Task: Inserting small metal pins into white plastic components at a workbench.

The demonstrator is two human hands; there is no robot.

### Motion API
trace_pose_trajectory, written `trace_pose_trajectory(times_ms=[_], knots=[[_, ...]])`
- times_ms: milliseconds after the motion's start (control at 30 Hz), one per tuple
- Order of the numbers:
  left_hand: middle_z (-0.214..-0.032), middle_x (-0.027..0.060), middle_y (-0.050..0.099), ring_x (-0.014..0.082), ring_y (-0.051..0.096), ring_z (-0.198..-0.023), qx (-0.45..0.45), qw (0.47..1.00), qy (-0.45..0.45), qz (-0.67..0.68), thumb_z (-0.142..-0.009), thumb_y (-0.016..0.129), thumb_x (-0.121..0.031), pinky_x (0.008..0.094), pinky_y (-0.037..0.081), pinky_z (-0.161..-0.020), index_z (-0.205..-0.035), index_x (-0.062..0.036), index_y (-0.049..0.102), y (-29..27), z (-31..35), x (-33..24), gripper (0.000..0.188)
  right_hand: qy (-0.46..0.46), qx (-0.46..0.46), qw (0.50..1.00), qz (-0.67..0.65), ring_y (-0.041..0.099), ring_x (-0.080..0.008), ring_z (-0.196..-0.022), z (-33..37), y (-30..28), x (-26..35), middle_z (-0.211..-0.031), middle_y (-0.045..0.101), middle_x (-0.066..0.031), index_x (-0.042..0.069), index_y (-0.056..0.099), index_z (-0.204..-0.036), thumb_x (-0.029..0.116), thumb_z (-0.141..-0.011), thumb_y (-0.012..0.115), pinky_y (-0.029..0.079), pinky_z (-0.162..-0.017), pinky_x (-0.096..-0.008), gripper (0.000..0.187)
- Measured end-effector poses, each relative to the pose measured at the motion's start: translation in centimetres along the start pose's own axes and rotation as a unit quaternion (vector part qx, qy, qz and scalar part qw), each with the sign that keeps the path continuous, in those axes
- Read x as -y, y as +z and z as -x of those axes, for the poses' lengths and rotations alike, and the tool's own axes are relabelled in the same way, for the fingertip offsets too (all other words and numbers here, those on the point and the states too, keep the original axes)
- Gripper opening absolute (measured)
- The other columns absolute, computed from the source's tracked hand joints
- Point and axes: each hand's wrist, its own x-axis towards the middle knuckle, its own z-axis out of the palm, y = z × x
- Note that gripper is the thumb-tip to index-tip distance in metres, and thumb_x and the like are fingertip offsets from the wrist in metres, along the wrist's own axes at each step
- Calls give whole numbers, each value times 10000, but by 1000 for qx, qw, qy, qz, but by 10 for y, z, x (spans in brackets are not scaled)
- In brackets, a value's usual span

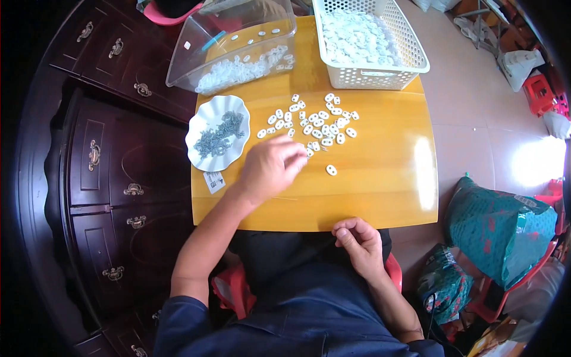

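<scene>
My left hand (275, 165) reaches over the middle of the table, its thumb and fingertips closed at a small white oval plastic piece with two dark holes (310, 153). Beyond it lies a loose spread of the same white two-hole pieces (325, 124). One single white piece (331, 170) lies nearer to me, apart from the others. My right hand (361, 245) rests at the table's front edge with its fingers curled and thumb pressed against them; what they hold, if anything, is hidden. A white scalloped dish (194, 140) holds many small grey metal pieces (221, 132), left of my left hand.
On the yellow table (380, 196), a clear plastic bin (184, 59) with translucent white parts stands far left. A cream perforated basket (386, 80) full of white pieces stands far right. A small white card (214, 182) lies below the dish. Dark drawers (95, 202) stand left; green bags (493, 232) sit right.
</scene>
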Motion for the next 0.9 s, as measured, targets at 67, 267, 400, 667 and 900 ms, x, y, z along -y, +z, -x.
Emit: trace_pose_trajectory(times_ms=[67, 267, 400, 667, 900], knots=[[-836, 83, 673, 273, 681, -709, -8, 1000, -18, -8, -829, 778, -41, 373, 543, -624, -902, -61, 720, 14, 13, 1, 96, -17, -4, 998, 55, 639, -72, -720, -9, -1, 2, -857, 695, -14, -5, 703, -1035, 104, -1022, 662, 531, -668, -230, 117], [-855, 49, 662, 266, 689, -760, -37, 994, 29, -99, -831, 791, -104, 382, 565, -652, -906, -107, 731, 21, 6, 10, 96, -30, -16, 994, 105, 637, -83, -684, -31, 5, 24, -810, 678, -20, -18, 713, -1008, 75, -1001, 677, 521, -646, -242, 100], [-858, 35, 657, 251, 692, -765, -24, 992, 42, -114, -842, 784, -122, 374, 570, -656, -901, -106, 724, 24, 1, 14, 86, -51, -27, 990, 132, 637, -88, -691, -39, 5, 28, -809, 673, -27, -21, 714, -1010, 68, -996, 682, 519, -648, -244, 96], [-780, 67, 587, 270, 665, -647, 5, 977, 111, -184, -868, 730, -136, 409, 544, -556, -853, -92, 625, 26, -6, 18, 115, -47, -46, 994, 84, 629, -75, -723, -45, 3, 25, -838, 673, -13, -12, 716, -1030, 63, -998, 687, 518, -665, -237, 87], [-771, 66, 607, 233, 623, -584, -89, 989, 103, -60, -830, 734, -49, 363, 515, -520, -836, -76, 617, 20, -2, 14, 121, -64, -43, 993, 93, 620, -70, -727, -57, 11, 27, -859, 683, -7, -5, 719, -1035, 83, -1006, 684, 516, -673, -231, 99]])
